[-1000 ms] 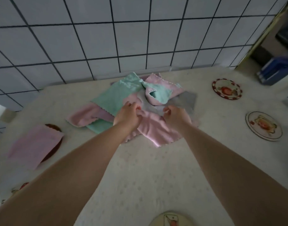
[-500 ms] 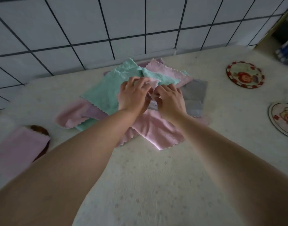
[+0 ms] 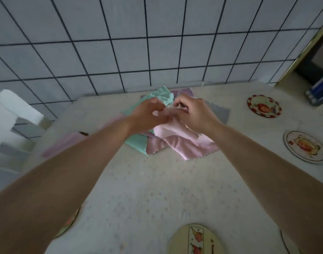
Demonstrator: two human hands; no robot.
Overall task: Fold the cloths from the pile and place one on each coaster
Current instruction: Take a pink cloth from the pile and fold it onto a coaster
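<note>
A pile of cloths [image 3: 137, 142] in mint, pink and grey lies at the back of the table near the tiled wall. My left hand [image 3: 148, 114] and my right hand [image 3: 192, 112] meet above it, both pinching the upper edge of a pink cloth [image 3: 182, 142] that hangs from them onto the pile. A folded pink cloth [image 3: 62, 143] covers a brown coaster [image 3: 83, 133] at the left. Bare round coasters lie at the right: a red-rimmed coaster [image 3: 264, 108], a pale coaster [image 3: 304, 146], and a third coaster [image 3: 193, 239] at the front edge.
A tiled wall [image 3: 157, 43] rises right behind the pile. A part-hidden coaster [image 3: 69, 223] shows under my left forearm. White and grey blocks [image 3: 14, 114] stand off the table's left. A dark opening with blue items [image 3: 318, 88] is at the far right.
Both hands have risen from the pile, lifting the pink cloth by its top edge. The head view has tilted up and back, showing more wall and the near coaster.
</note>
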